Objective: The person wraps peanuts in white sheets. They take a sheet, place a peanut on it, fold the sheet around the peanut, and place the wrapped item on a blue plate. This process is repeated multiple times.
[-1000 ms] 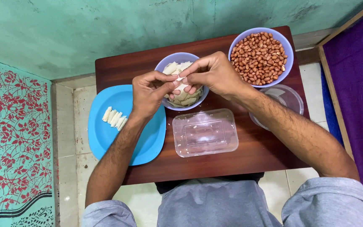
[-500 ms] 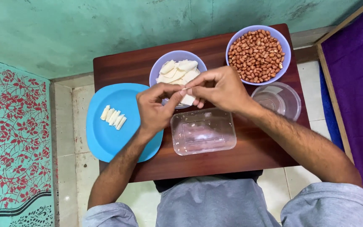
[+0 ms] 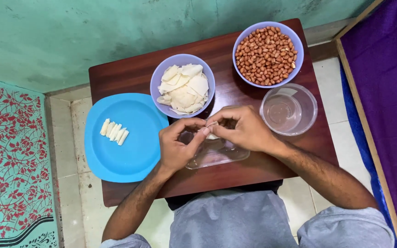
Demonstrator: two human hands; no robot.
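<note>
Head view: the left hand (image 3: 176, 146) and right hand (image 3: 243, 128) meet over a clear rectangular container (image 3: 217, 154), fingertips pinching a small pale wrapper (image 3: 210, 133) between them. Just beyond sits a bowl of white wrappers (image 3: 183, 86); finished rolls (image 3: 114, 132) lie on the blue plate (image 3: 134, 156), peanuts (image 3: 266, 55) far right.

arms bare – no sleeves | grey trousers | dark shirt hem
</note>
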